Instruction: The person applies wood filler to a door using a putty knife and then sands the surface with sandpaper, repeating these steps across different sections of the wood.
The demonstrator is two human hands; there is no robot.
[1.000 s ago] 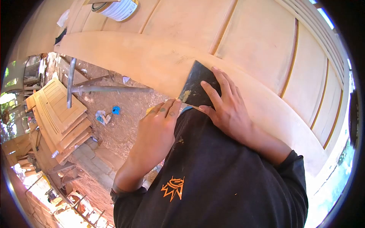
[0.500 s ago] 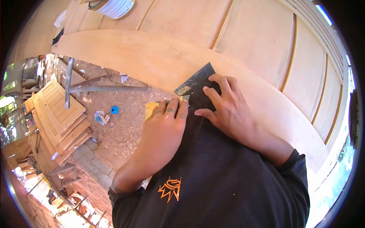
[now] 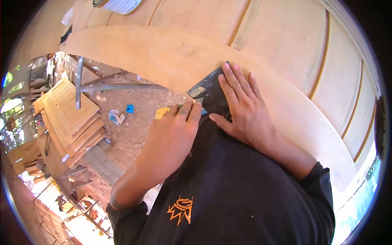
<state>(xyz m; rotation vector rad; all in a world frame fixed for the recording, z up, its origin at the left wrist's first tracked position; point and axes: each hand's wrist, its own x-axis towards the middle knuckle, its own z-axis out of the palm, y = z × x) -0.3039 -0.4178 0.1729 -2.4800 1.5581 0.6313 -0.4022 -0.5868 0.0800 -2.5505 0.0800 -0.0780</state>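
Observation:
A dark, flat rectangular sheet (image 3: 212, 92) with a pale smear lies at the near edge of a large wooden panel (image 3: 163, 53). My right hand (image 3: 245, 104) rests on its right side, fingers stretched out and thumb apart. Just left of the sheet, my left hand (image 3: 179, 126) has its fingers curled over a yellow piece (image 3: 161, 112) with a greyish flat edge, which touches or nearly touches the sheet's lower left corner. Most of the yellow piece is hidden under the fingers.
A metal can (image 3: 118, 5) stands on the panel at the top left. A grey metal bar (image 3: 122, 87) runs below the panel. Stacked wooden door panels (image 3: 73, 110) lie at the left, with blue scraps (image 3: 129, 108) on the ground beside them.
My right hand has gone from bent fingers at the sheet's edge to fingers laid straight across it. The view has shifted slightly; the can sits higher in the picture.

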